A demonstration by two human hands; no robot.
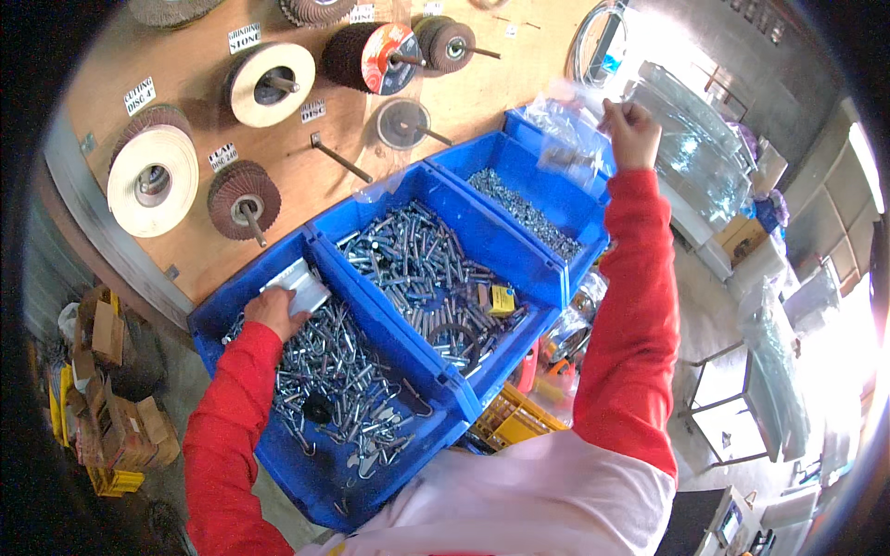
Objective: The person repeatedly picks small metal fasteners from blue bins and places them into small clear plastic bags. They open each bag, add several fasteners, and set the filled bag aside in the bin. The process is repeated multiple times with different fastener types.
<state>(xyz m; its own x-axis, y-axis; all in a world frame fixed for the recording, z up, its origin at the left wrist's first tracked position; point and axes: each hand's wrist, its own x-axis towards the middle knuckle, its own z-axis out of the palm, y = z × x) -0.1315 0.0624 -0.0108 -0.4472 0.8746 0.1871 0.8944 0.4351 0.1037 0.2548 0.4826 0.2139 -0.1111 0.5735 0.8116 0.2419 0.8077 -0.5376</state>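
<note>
My left hand (271, 313) is closed on a pale, silvery flat-sided piece (298, 285), over the back of the left blue bin (338, 496). Loose metal bolts and hooks (348, 371) fill much of that bin. At the far right, my raised right hand (634, 132) is pinched closed on the top of a clear plastic bag (567, 130). The bag hangs over the farthest blue bin (519, 122); its contents are blurred.
A middle blue bin (320, 239) holds bolts and a small yellow box (502, 300); another holds small metal nuts (528, 211). Pegs with grinding discs (153, 185) stick out from a wooden board (306, 176) behind. A yellow crate (515, 417) stands below. Cardboard boxes (125, 431) lie at left.
</note>
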